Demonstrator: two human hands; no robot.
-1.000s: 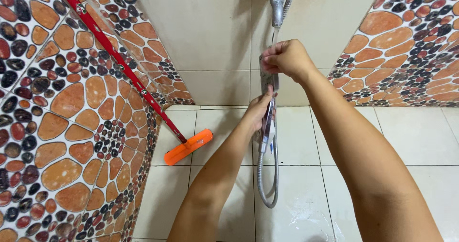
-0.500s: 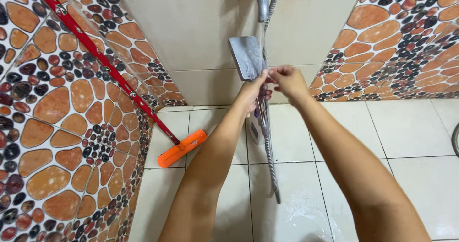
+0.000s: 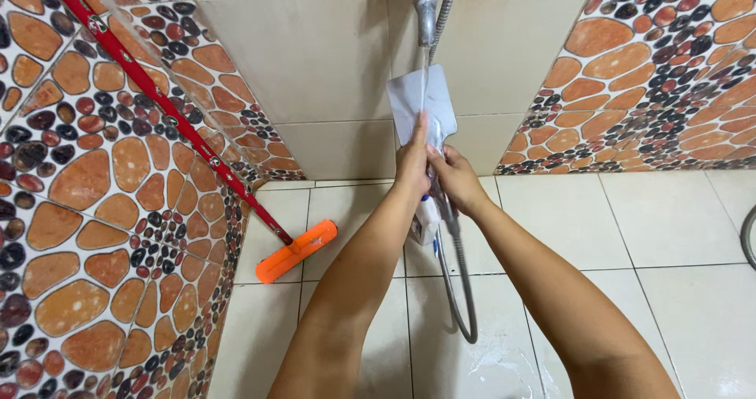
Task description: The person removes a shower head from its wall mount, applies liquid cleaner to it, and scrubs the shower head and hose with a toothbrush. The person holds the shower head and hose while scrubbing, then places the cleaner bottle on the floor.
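A square silver shower head (image 3: 423,101) is held upright under a metal tap spout (image 3: 426,5), with a thin stream of water falling onto its face. My left hand (image 3: 413,163) grips the handle just below the head. My right hand (image 3: 454,180) wraps the handle a little lower, beside the left. A small white and blue object (image 3: 426,220) shows below my hands; I cannot tell what holds it. The shower's metal hose (image 3: 461,289) loops down from the handle toward the floor.
A squeegee with a red pole (image 3: 157,100) and an orange blade (image 3: 296,252) leans in the left corner. Pebble-pattern tiles (image 3: 94,210) cover the left and right walls. The white floor tiles (image 3: 504,360) near me are wet. Another hose (image 3: 748,237) curves at the right edge.
The shower head has turned from edge-on to facing me under the water stream. My right hand came down from the top of the head to the handle beside my left.
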